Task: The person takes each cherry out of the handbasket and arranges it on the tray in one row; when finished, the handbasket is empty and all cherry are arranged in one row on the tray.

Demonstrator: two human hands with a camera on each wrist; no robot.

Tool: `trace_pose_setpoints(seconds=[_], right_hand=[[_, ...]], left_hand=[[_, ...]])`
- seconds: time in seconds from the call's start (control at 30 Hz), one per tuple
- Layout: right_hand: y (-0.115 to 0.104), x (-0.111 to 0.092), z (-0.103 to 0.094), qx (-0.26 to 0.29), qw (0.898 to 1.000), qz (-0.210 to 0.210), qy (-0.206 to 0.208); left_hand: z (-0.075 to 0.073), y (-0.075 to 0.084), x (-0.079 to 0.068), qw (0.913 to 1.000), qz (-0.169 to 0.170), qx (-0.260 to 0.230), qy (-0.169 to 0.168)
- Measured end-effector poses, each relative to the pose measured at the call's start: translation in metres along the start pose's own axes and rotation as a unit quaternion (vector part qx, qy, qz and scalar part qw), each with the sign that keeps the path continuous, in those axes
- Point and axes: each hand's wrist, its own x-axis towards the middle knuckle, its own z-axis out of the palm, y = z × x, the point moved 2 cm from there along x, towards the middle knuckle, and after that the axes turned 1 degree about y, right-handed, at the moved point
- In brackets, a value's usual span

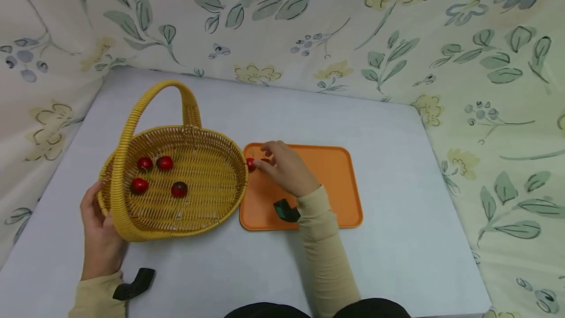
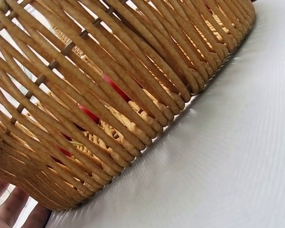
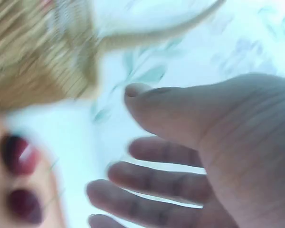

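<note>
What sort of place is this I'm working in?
Probably a staged tabletop workspace, perhaps indoors: a plain white table, floral cloth behind it and at its sides, and a yellow wicker basket beside an orange tray.

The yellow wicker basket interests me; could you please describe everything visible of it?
The yellow wicker basket is oval and shallow, with ribbed walls and one tall arched handle. It stands upright on the white table, holding four red cherries. The left hand touches its outer left side. Its right end borders the orange tray; contact there is unclear.
</note>
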Motion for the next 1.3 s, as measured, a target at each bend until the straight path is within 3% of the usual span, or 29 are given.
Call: trace_pose_setpoints(seconds=[0.17, 0.4, 0.57, 0.67, 0.77, 0.9, 1.07, 1.2, 1.3], right_hand=[[-0.051, 0.012, -0.007, -0.061, 0.994, -0.071, -0.058], [-0.100, 0.042, 0.039, -0.202, 0.957, -0.169, -0.124], [-0.114, 0.062, 0.080, -0.238, 0.934, -0.180, -0.199], [-0.117, 0.069, 0.095, -0.236, 0.927, -0.168, -0.237], [-0.119, 0.071, 0.105, -0.246, 0.922, -0.169, -0.248], [-0.118, 0.073, 0.113, -0.254, 0.916, -0.184, -0.252], [-0.116, 0.073, 0.114, -0.245, 0.916, -0.191, -0.254], [-0.114, 0.071, 0.107, -0.226, 0.922, -0.196, -0.247], [-0.110, 0.065, 0.095, -0.177, 0.934, -0.198, -0.241]], left_hand=[[0.004, -0.002, 0.002, 0.9999, -0.010, 0.010, -0.006], [0.004, -0.003, 0.004, 0.9996, -0.004, 0.024, -0.014], [0.005, -0.006, 0.003, 0.9996, -0.018, 0.019, -0.007], [0.004, -0.008, 0.003, 0.9995, -0.026, 0.020, -0.002], [0.004, -0.010, 0.003, 0.9992, -0.031, 0.025, 0.004], [0.005, -0.010, 0.002, 0.9988, -0.035, 0.033, 0.010], [0.006, -0.009, 0.004, 0.9991, -0.032, 0.024, 0.013], [0.003, -0.009, 0.009, 0.9972, -0.044, -0.058, 0.017], [-0.001, -0.006, 0.014, 0.9860, -0.066, -0.153, -0.006]])
